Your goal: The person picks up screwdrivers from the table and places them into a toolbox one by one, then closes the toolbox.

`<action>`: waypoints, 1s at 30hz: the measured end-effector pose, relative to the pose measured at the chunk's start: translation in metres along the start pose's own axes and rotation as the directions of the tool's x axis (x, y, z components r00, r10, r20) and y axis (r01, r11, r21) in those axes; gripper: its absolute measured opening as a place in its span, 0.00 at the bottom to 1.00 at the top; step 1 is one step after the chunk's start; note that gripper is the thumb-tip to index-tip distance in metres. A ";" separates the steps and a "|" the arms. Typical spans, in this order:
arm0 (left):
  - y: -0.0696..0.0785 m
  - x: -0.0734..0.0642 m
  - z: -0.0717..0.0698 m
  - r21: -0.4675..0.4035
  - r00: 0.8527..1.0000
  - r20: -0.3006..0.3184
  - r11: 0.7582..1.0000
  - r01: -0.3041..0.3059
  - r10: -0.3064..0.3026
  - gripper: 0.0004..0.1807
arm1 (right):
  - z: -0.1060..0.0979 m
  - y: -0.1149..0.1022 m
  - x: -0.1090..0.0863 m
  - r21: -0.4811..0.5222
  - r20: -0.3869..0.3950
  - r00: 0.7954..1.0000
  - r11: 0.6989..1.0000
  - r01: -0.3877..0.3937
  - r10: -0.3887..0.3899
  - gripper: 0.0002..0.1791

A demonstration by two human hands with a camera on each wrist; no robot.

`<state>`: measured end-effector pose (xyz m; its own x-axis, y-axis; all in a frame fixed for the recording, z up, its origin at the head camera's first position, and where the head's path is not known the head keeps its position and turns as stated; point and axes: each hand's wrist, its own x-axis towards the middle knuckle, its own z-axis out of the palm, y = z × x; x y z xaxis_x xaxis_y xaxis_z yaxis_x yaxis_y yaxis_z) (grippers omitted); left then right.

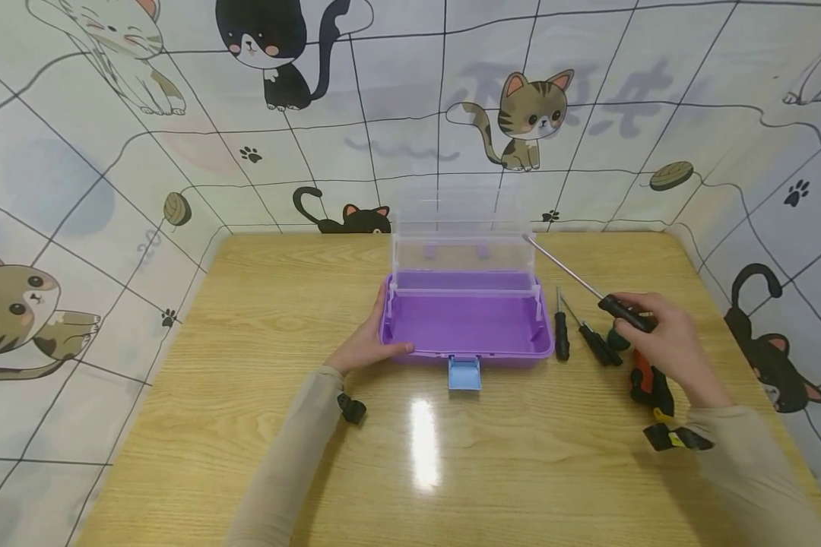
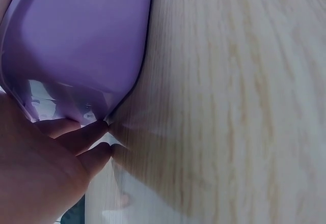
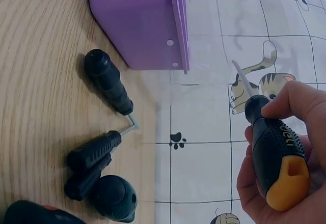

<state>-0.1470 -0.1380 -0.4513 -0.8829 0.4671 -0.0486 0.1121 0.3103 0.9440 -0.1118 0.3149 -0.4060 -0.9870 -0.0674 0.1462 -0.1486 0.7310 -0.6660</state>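
Note:
A purple toolbox (image 1: 468,325) stands upright with its clear lid (image 1: 461,254) raised and its inside bare. My left hand (image 1: 368,346) holds the box's front left corner, thumb at the front rim. In the left wrist view, fingertips (image 2: 97,150) touch the purple end wall. My right hand (image 1: 670,346) grips a long-shafted screwdriver (image 1: 616,308) in the air, right of the box. Its shaft slants up and left towards the lid. In the right wrist view, the screwdriver's handle (image 3: 279,155) is black with a yellow end, and fingers wrap around it.
Right of the box lie a black screwdriver (image 1: 562,334) and other black-handled tools (image 1: 597,346). A rounded dark green handle (image 3: 114,198) lies beside them. Under my right wrist is a red and black tool (image 1: 645,377). A blue latch (image 1: 464,374) hangs at the box's front. Cat-print walls (image 1: 410,167) border the table.

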 end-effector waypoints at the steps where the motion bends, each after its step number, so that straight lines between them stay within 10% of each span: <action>1: 0.000 0.000 0.000 0.000 1.000 0.001 1.000 0.002 -0.002 0.68 | 0.000 -0.001 0.000 -0.004 0.003 1.000 1.000 0.000 0.000 0.23; 30: 0.000 0.001 -0.001 -0.037 1.000 0.010 0.999 -0.003 0.003 0.68 | 0.028 -0.026 0.017 0.114 0.038 0.987 0.982 0.153 -0.158 0.19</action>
<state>-0.1481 -0.1382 -0.4512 -0.8780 0.4762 -0.0488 0.0977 0.2782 0.9556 -0.1269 0.2755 -0.4069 -0.9526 -0.2079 0.2221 -0.3041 0.6299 -0.7146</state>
